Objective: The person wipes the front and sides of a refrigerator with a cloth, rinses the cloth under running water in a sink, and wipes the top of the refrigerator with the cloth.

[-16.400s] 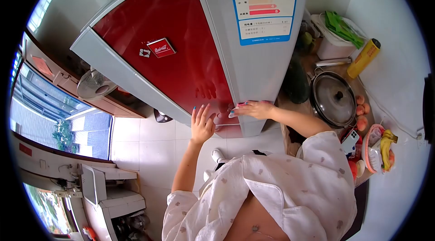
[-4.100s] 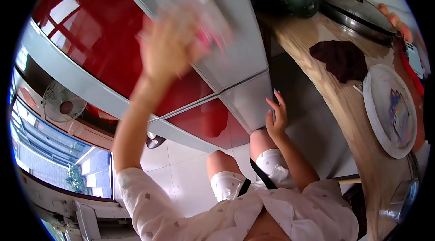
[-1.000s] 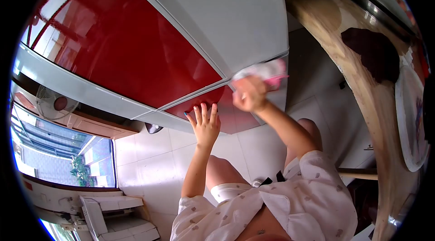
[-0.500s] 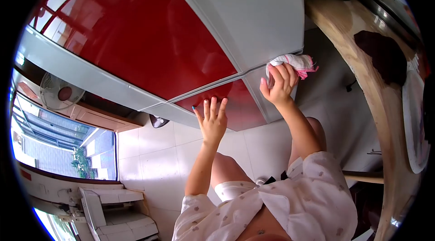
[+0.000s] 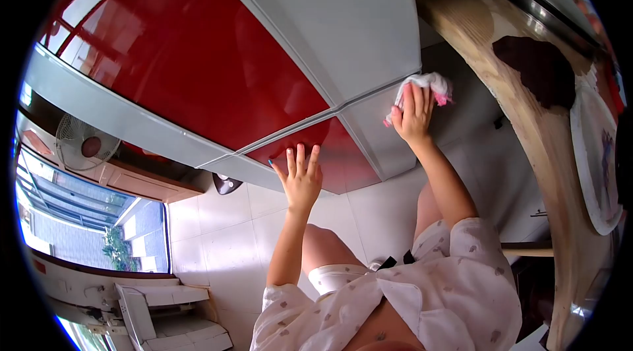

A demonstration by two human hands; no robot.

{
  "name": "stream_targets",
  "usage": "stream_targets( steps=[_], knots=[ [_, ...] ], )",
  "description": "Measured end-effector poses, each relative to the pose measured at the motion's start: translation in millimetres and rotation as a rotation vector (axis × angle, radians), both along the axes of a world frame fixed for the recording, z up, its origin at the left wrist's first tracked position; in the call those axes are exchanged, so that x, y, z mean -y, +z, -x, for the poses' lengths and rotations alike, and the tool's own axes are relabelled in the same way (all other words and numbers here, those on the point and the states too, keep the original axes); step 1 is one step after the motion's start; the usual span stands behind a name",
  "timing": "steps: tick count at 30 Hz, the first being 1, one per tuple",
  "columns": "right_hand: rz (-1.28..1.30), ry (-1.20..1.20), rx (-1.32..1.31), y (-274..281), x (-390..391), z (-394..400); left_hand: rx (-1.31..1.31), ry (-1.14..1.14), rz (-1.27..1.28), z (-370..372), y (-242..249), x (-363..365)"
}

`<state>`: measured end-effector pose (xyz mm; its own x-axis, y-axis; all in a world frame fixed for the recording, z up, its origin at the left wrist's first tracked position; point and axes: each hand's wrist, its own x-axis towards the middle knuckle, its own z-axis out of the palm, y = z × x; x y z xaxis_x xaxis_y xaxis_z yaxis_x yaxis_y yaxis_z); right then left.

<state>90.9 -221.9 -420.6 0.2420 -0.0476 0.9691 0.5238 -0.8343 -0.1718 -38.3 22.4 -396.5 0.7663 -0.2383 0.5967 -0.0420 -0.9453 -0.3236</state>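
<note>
The right hand (image 5: 414, 117) has hold of a crumpled white, pink-edged cloth (image 5: 436, 80) by pressing, its nearly straight fingers laid over the fabric and pointing to 12 o'clock, the thumb set slightly apart; how the fingertips grip beneath cannot be told. The left hand (image 5: 302, 183), at 8 o'clock from the cloth, is spread and shows nothing held; its fingertips appear to rest on the lower red panel (image 5: 339, 156) of the refrigerator (image 5: 349, 28). The cloth lies at the 2 o'clock end of the seam (image 5: 369, 93) between the doors, partly beyond the refrigerator's edge. Because of this overhang, the fabric could snag on the corner or seam; with light pressure, it could slip from under the fingers to the floor (image 5: 316, 209). Being crumpled, the cloth has no clear front; its loose end points to about 3 o'clock, and its visible long axis runs roughly from 8 to 2 o'clock.
</note>
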Motion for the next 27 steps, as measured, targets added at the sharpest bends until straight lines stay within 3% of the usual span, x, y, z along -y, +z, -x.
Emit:
stream_targets(
  steps=[4,6,8,13,16,20,23,25,27],
  knots=[
    [-0.242,-0.065,-0.046,-15.8,-55.8,4.8,0.004,-0.003,-0.036,-7.3,-9.4,-6.6],
    [-0.094,0.065,-0.161,-20.8,-98.9,29.4,0.014,-0.007,-0.043,-9.2,-12.9,-9.5],
    [0.057,-0.003,0.054,-8.5,-124.1,41.1,-0.006,0.016,-0.048,-8.1,-16.1,-11.8],
    [0.010,0.041,0.023,14.9,-102.6,29.3,0.012,0.009,-0.127,-8.9,-19.7,-15.6],
    [-0.250,-0.065,-0.068,-18.5,-85.8,18.2,0.054,0.013,-0.088,-11.4,-24.3,-16.7],
    [-0.714,-0.040,-0.362,-113.4,-71.8,21.9,0.037,0.013,-0.126,-12.7,-29.3,-21.4],
    [-0.964,-0.074,-0.436,-81.0,-77.5,21.9,0.049,0.010,-0.130,-13.9,-28.5,-20.3],
    [-0.904,0.023,-0.311,-36.7,-82.5,16.1,0.065,0.015,-0.139,-13.9,-28.1,-19.7],
    [-0.567,-0.040,-0.239,17.5,-79.9,16.1,0.052,0.029,-0.169,-12.1,-23.8,-17.1]
  ],
)
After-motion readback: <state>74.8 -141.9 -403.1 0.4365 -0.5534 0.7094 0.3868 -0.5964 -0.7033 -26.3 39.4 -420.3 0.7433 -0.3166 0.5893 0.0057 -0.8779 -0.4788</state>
